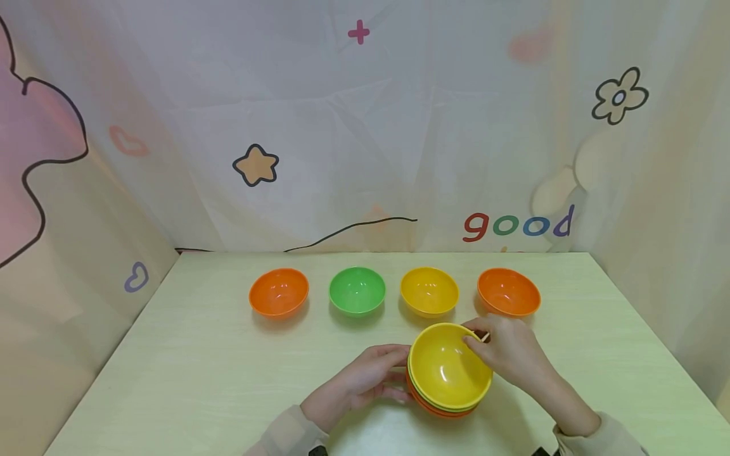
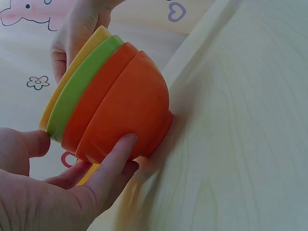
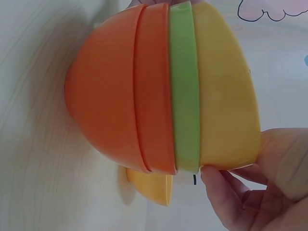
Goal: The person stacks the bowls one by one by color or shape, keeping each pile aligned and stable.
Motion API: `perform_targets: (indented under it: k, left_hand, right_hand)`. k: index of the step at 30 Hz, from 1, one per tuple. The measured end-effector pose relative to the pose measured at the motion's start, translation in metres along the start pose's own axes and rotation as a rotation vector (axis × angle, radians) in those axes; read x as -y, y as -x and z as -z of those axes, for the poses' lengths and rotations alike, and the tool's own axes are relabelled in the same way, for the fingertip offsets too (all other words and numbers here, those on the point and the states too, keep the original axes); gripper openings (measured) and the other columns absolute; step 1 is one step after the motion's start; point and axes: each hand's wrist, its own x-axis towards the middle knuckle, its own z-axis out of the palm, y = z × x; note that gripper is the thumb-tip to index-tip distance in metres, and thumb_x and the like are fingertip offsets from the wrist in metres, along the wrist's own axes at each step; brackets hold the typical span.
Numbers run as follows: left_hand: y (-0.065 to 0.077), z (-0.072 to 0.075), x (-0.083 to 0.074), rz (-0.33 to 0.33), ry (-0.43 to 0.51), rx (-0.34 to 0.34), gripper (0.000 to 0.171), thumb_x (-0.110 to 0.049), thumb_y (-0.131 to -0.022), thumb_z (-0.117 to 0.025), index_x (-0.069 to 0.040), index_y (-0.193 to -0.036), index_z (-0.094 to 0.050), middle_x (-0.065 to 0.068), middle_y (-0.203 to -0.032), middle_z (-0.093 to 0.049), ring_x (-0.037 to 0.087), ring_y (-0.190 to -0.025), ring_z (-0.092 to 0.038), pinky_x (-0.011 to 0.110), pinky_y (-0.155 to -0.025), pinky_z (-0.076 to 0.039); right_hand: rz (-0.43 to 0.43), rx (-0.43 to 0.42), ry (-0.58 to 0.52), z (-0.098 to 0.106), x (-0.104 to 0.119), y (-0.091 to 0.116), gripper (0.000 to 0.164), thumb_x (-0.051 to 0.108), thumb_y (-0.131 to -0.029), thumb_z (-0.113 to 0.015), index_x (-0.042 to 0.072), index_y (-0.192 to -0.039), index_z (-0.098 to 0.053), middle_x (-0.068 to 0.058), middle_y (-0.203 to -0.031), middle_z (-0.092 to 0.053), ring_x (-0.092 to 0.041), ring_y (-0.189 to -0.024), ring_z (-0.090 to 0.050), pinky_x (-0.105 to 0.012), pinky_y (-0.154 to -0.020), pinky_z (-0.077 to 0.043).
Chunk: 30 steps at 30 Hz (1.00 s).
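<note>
A stack of bowls stands at the front of the table. Its top yellow bowl (image 1: 447, 364) sits over a green bowl (image 2: 86, 86) and two orange bowls (image 3: 103, 91). With thumb and fingers, my right hand (image 1: 509, 349) pinches the right rim of the yellow bowl, which shows a wide band above the green one in the right wrist view. From the left side, my left hand (image 1: 367, 382) touches the stack. Its thumb is at the upper rims and its fairly straight fingers (image 2: 115, 161) lie against the lower orange bowl.
Behind the stack, a row of single bowls runs across the table (image 1: 199, 354): an orange bowl (image 1: 279, 293), a green bowl (image 1: 357, 291), a yellow bowl (image 1: 429, 292) and another orange bowl (image 1: 509, 292). A printed curtain (image 1: 319, 126) hangs beyond the table's back edge.
</note>
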Motion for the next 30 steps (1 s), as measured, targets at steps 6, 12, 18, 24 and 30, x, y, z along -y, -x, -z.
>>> perform_targets:
  k: [6, 12, 18, 24, 30]
  left_hand:
    - [-0.0003, 0.0001, 0.0001, -0.003, 0.005, 0.005, 0.039, -0.026, -0.096, -0.047, -0.001, -0.125, -0.053, 0.012, -0.117, -0.059, 0.021, -0.091, -0.062, 0.039, -0.072, -0.057]
    - [-0.0004, -0.0001, 0.0008, -0.005, 0.007, 0.002, 0.04, -0.027, -0.096, -0.047, 0.0, -0.125, -0.053, 0.012, -0.118, -0.059, 0.022, -0.092, -0.062, 0.039, -0.072, -0.057]
    - [-0.0011, -0.0002, 0.0025, -0.01, 0.014, 0.003, 0.04, -0.027, -0.096, -0.048, 0.0, -0.125, -0.053, 0.013, -0.118, -0.059, 0.022, -0.092, -0.063, 0.039, -0.072, -0.057]
    - [-0.0016, 0.0001, 0.0035, -0.01, 0.01, 0.0, 0.039, -0.027, -0.096, -0.047, 0.0, -0.125, -0.053, 0.012, -0.117, -0.059, 0.022, -0.092, -0.063, 0.039, -0.071, -0.057]
    - [-0.0017, 0.0004, 0.004, -0.008, 0.01, -0.006, 0.039, -0.027, -0.096, -0.048, -0.001, -0.125, -0.053, 0.012, -0.117, -0.059, 0.022, -0.092, -0.063, 0.039, -0.071, -0.057]
  right_hand:
    - [-0.003, 0.02, -0.015, -0.0011, -0.0012, 0.0001, 0.014, 0.009, -0.074, -0.073, 0.009, -0.088, -0.073, 0.005, -0.07, -0.061, -0.008, -0.062, -0.05, -0.017, -0.048, -0.042]
    - [0.004, 0.019, -0.012, -0.0018, -0.0024, 0.0, 0.014, 0.01, -0.075, -0.073, 0.009, -0.089, -0.073, 0.005, -0.071, -0.061, -0.007, -0.063, -0.05, -0.017, -0.048, -0.042]
    - [-0.008, 0.025, -0.017, -0.0008, -0.0026, 0.0006, 0.014, 0.014, -0.077, -0.072, 0.012, -0.091, -0.071, 0.005, -0.073, -0.063, -0.007, -0.062, -0.053, -0.017, -0.05, -0.044]
    - [-0.021, 0.029, -0.024, 0.0025, -0.0021, 0.0006, 0.009, 0.013, -0.078, -0.071, 0.014, -0.087, -0.069, 0.006, -0.071, -0.062, -0.006, -0.061, -0.053, -0.018, -0.05, -0.045]
    - [-0.022, 0.031, -0.037, 0.0036, -0.0027, 0.0015, 0.008, 0.011, -0.079, -0.069, 0.014, -0.087, -0.069, 0.006, -0.072, -0.063, -0.006, -0.061, -0.053, -0.018, -0.05, -0.045]
